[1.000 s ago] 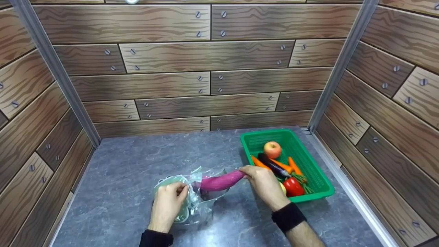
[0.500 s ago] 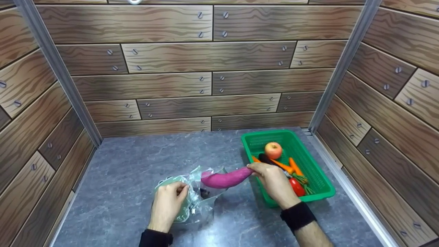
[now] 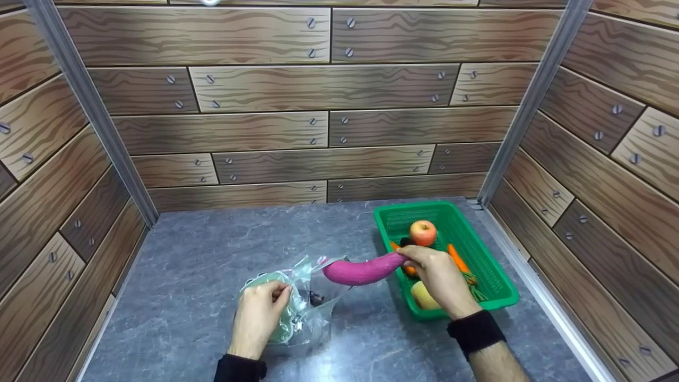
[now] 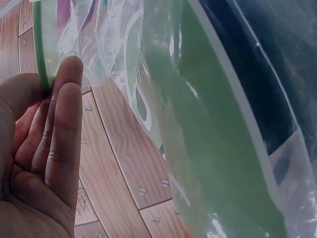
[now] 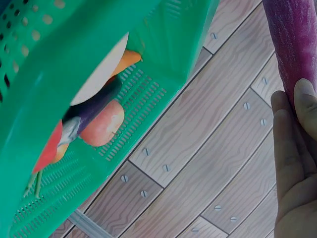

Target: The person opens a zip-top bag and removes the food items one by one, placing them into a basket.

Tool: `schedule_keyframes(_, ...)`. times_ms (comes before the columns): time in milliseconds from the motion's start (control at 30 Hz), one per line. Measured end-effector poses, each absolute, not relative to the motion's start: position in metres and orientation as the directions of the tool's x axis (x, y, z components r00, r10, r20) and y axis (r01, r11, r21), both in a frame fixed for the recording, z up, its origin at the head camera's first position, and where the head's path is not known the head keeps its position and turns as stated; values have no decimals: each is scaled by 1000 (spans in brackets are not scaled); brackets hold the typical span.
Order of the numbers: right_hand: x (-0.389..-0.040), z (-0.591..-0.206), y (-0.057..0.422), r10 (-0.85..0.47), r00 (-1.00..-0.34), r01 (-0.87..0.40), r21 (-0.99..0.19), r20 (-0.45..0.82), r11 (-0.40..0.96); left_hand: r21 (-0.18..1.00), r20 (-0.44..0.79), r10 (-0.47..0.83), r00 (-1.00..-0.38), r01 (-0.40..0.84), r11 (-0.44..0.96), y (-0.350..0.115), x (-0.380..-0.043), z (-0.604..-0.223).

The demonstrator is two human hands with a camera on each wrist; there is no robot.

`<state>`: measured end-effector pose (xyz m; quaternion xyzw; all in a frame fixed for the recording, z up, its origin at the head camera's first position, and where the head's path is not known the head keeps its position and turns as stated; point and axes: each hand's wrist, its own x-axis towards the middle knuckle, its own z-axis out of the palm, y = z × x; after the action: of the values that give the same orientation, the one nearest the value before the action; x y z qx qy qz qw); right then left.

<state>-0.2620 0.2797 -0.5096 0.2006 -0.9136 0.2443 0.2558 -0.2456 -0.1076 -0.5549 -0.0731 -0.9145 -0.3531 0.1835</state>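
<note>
The left hand [image 3: 261, 314] pinches the edge of a clear zip bag with green panels [image 3: 280, 277], which lies on the table with its mouth facing right. In the left wrist view, thumb and fingertips grip the bag's green strip [image 4: 42, 49]. By its narrow end, the right hand [image 3: 440, 276] holds a purple sweet potato [image 3: 366, 271] between thumb and fingers, level above the table. Its rounded left end is at the bag's mouth; whether it touches the plastic I cannot tell. A small dark item [image 3: 316, 298] shows inside the bag.
To the right stands a green plastic basket [image 3: 490, 276] under the right hand. It holds an apple [image 3: 423, 233], carrots [image 3: 457, 258], a yellowish round item [image 3: 423, 295], a dark eggplant [image 5: 99, 101] and a red pepper [image 5: 48, 148]. Wood-patterned walls enclose the grey table [image 3: 228, 239].
The right hand has moved right and slightly up, drawing the sweet potato out of the bag toward the basket. The left hand stays in place on the bag.
</note>
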Motion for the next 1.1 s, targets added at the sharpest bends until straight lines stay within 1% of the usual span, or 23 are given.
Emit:
schedule_keyframes(167,-262,-508,291,-241,-791,-488,-343,562,802,612,389,9,-921,265,745,-107,-246,-555)
schedule_keyframes(433,-261,-500,311,-186,-779,-456,-337,598,824,605,398,7,-917,269,749,-108,-247,-555)
schedule_keyframes(667,-262,-496,326,-123,-788,-384,-325,604,864,614,371,7,-929,250,749,-108,-246,-554)
schedule_keyframes(900,-265,-498,339,-60,-798,-331,-352,599,875,610,371,4,-928,247,753,-108,-246,-555)
schedule_keyframes(1100,-267,-502,350,13,-815,-256,-379,579,889,612,378,7,-926,256,748,-108,-246,-556)
